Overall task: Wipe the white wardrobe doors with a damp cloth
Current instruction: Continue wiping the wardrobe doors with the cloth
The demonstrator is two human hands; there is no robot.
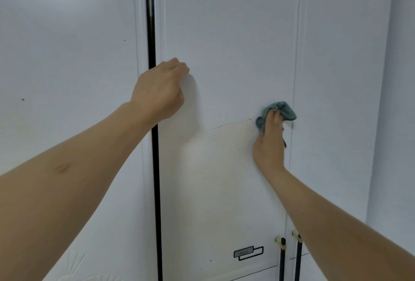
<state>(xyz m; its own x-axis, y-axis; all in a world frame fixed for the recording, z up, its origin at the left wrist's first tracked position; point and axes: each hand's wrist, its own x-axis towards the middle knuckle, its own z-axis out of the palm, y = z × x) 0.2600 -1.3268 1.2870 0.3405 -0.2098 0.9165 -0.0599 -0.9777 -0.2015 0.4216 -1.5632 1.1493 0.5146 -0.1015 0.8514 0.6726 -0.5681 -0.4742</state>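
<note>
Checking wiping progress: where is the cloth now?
In the head view, the teal cloth is right of centre, held by the right hand against the door's right edge.

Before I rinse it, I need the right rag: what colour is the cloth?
Teal, a dull blue-green, cloth; head view.

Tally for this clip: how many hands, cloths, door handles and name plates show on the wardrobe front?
Hands: 2 (left, right)
Cloth: 1
Handles: 2 ()
Plate: 1
Total: 6
</note>
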